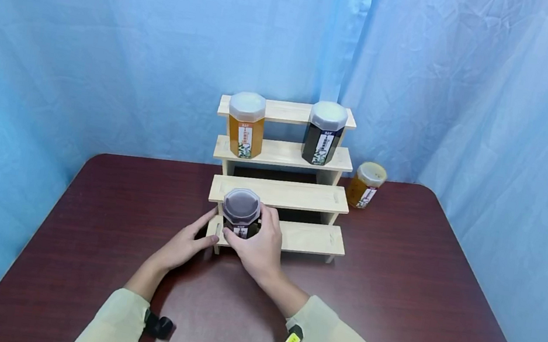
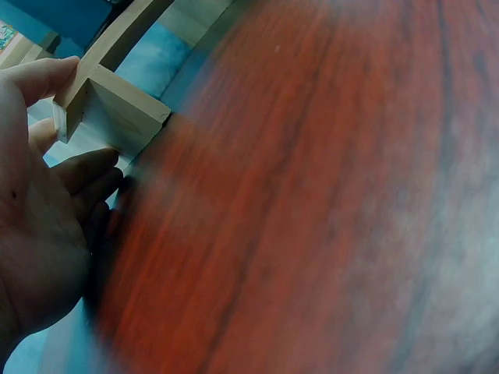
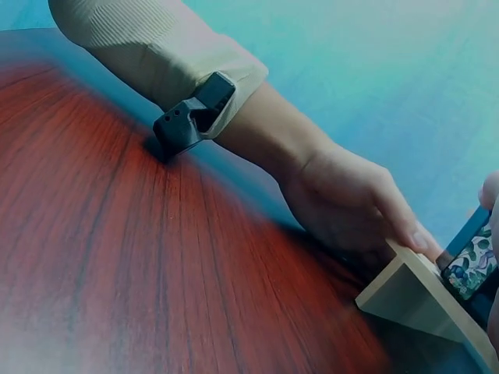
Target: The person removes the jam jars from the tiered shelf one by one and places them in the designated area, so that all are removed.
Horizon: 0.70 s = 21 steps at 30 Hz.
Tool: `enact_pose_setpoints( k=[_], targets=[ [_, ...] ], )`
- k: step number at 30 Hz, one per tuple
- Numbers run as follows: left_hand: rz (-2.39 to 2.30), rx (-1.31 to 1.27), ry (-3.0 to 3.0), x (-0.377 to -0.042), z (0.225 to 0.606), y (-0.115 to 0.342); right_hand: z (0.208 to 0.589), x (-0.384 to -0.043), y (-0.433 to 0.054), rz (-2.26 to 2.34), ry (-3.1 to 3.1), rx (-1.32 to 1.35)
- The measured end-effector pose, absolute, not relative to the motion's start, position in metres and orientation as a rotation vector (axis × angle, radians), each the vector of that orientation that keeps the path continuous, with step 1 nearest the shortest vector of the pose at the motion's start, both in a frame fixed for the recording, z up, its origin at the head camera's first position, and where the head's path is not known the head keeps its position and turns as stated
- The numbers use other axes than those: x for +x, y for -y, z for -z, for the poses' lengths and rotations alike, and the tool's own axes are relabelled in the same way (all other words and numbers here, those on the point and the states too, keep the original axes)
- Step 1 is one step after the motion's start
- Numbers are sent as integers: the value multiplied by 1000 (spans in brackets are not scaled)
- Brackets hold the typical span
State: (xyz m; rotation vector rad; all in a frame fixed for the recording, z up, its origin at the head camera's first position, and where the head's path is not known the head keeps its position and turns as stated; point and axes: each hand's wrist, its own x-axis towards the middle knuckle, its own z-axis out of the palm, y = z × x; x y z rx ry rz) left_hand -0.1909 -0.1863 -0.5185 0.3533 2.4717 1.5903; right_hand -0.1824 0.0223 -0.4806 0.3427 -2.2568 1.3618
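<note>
My right hand [image 1: 263, 246] holds a dark octagonal jar [image 1: 242, 209] with a translucent lid, thumb at its front and fingers at its right side. The jar is upright at the left end of the lowest step of a pale wooden stepped rack [image 1: 311, 239]. In the right wrist view, part of the flowered jar label [image 3: 472, 265] shows at the right edge. My left hand [image 1: 183, 246] grips the left end of that lowest step between thumb and fingers. The left wrist view shows this hand [image 2: 39, 210] around the board's end [image 2: 117, 109].
On the rack's second step from the top stand an amber jar [image 1: 245, 128] at left and a dark jar [image 1: 324, 137] at right. Another amber jar [image 1: 366, 186] stands on the dark red table [image 1: 392, 307], right of the rack. Blue curtains [image 1: 164, 48] hang behind.
</note>
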Motion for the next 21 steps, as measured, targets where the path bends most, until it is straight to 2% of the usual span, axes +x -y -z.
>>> enact_pose_setpoints(
  k=[21],
  targets=[
    [-1592,333,-2415,-191,520,187,456,-168,-96,-1360,2271,332]
  ],
)
